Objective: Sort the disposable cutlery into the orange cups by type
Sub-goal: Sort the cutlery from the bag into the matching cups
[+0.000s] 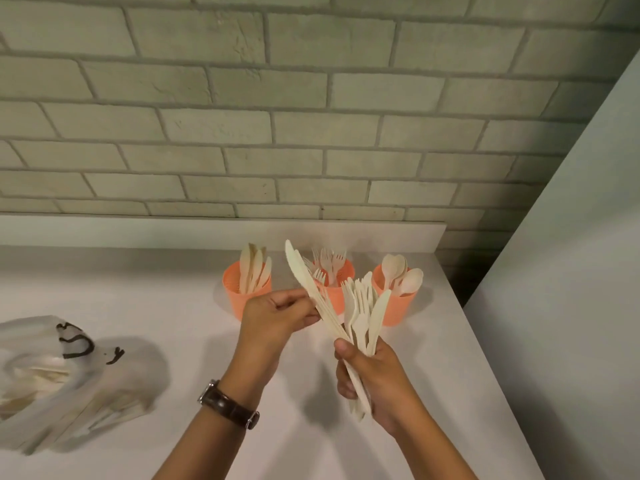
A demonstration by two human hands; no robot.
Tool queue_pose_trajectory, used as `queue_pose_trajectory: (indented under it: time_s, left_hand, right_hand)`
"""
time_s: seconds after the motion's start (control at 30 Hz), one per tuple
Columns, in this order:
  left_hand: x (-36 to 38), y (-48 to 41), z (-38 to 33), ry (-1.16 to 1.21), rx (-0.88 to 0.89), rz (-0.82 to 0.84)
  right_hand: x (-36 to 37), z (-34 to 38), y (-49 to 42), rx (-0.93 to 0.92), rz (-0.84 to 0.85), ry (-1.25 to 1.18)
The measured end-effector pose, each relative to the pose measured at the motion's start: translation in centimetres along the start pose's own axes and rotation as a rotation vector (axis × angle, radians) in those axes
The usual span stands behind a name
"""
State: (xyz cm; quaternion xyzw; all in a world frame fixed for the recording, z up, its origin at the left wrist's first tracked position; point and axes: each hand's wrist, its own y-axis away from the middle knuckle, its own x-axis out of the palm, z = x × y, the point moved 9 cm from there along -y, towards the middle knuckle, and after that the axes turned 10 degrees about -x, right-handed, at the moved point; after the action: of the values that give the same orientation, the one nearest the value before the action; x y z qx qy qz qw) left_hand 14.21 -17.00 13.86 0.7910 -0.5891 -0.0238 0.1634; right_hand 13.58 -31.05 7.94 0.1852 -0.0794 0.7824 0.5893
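Mixed cutlery (362, 317) is clasped by its handles in the right hand (375, 379); one knife (300, 271) is pinched mid-length by the left hand (275, 318). Light, stiff, slick pieces are judged best gripped at the handle. Orange cups (398, 310) are set at twelve o'clock.

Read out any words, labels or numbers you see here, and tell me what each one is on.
Nothing here reads clearly.
Translucent white plastic bag: dark printed marks, crumpled, unreadable.
Brown leather-strapped wristwatch: face turned away, nothing legible.
Three orange plastic cups, left, middle, right: no print visible.
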Motion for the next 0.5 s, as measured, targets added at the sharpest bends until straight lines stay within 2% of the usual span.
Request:
queue_pose_trajectory:
  time_s: [0.17, 0.23, 0.37, 0.5]
  left_hand:
    - [-5.7, -3.9, -2.9, 0.287, 0.047, -0.15]
    - [-8.9, -5.6, -4.5, 0.262, 0.139, -0.272]
    - [-12.4, -8.2, -5.9, -0.147, 0.289, -0.503]
    - [-12.3, -12.1, -1.8, -0.556, 0.167, -0.483]
  right_hand:
    - [0.3, -0.4, -0.7, 0.023, 0.032, -0.103]
    - [-0.2, -0.4, -1.1, 0.005, -0.015, -0.119]
    - [-1.2, 0.1, -1.5, -0.056, -0.069, -0.011]
    - [-1.7, 0.4, -1.5, -0.049, -0.106, 0.046]
